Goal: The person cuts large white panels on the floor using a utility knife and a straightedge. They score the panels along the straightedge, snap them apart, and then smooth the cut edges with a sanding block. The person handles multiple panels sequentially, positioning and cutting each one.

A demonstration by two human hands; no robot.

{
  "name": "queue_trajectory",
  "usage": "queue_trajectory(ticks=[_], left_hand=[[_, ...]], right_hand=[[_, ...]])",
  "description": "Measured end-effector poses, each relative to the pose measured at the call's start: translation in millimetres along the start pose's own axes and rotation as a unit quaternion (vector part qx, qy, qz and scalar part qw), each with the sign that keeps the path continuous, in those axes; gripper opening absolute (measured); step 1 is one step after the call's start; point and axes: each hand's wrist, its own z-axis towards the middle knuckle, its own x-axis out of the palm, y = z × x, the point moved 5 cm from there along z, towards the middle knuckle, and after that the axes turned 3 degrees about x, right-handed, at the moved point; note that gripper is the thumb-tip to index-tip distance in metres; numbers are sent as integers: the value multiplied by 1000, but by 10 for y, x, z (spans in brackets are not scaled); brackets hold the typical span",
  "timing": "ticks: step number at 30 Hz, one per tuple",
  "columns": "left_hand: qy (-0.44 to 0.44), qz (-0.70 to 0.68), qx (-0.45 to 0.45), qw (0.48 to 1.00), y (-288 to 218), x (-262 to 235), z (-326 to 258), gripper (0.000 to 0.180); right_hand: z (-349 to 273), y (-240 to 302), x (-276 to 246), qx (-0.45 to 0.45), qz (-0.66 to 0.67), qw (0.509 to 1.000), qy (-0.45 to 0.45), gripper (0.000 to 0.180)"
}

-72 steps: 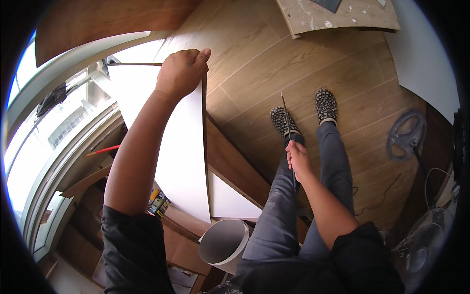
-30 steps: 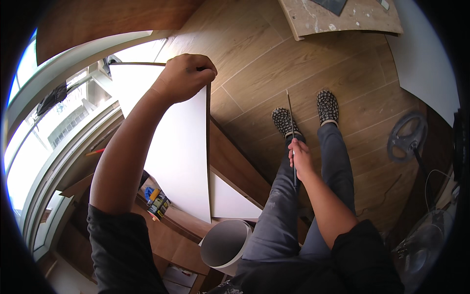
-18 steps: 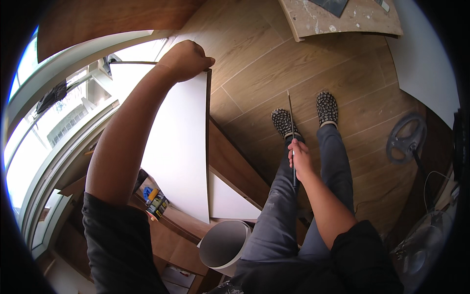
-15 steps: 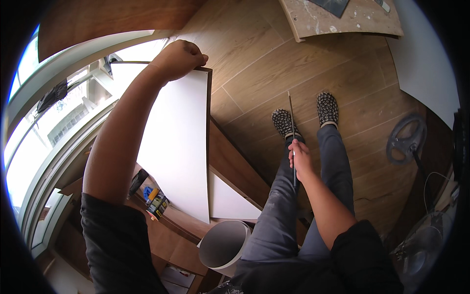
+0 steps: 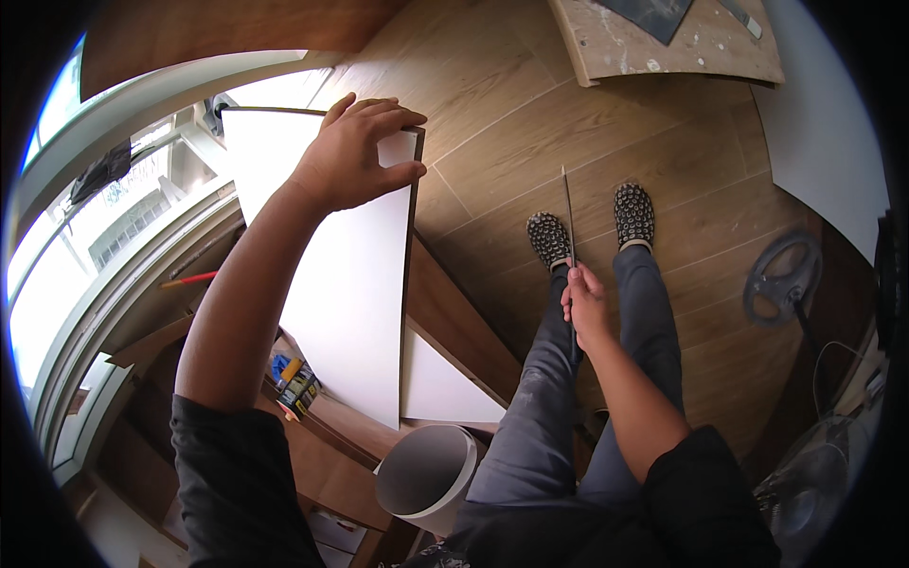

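Note:
My left hand is over the top corner of a large white panel with dark edges. Its fingers are stretched out and the thumb stands apart, with the panel's corner showing between them. Whether the fingertips touch the edge I cannot tell. In front of my legs, my right hand is closed round a long thin dark rod. Its pale, narrow tip points away from me over the floor; the rod's exact kind is unclear.
Below the panel stand a round white bin and a small dark-and-yellow container. A paint-spotted wooden board lies at the far right. A grey wheel-shaped part is at the right. Windows line the left.
My left hand has opened from a closed grip at the panel's corner, its thumb and fingers now spread. The panel's top has shifted slightly right. My right hand keeps its rod almost still.

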Motion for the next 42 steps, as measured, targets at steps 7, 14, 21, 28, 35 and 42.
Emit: queue_trajectory(ticks=[7,14,21,28,35,42], left_hand=[[-198,73,-17,977,284,311,-421,117],[-262,53,-43,963,164,475,-485,134],[-282,48,-47,957,165,517,-500,130],[-292,52,-38,954,174,536,-515,127],[-303,45,-28,951,162,526,-501,126],[-302,49,-31,952,164,528,-521,123]], right_hand=[[-160,1081,676,-215,-52,975,18,34],[-218,1990,1439,-393,-108,912,51,30],[-220,1786,1405,-471,-154,869,14,32],[-207,1641,1212,-372,-99,922,38,32],[-265,1894,1450,-460,-169,871,40,36],[-270,1603,1197,-403,-157,902,17,33]])
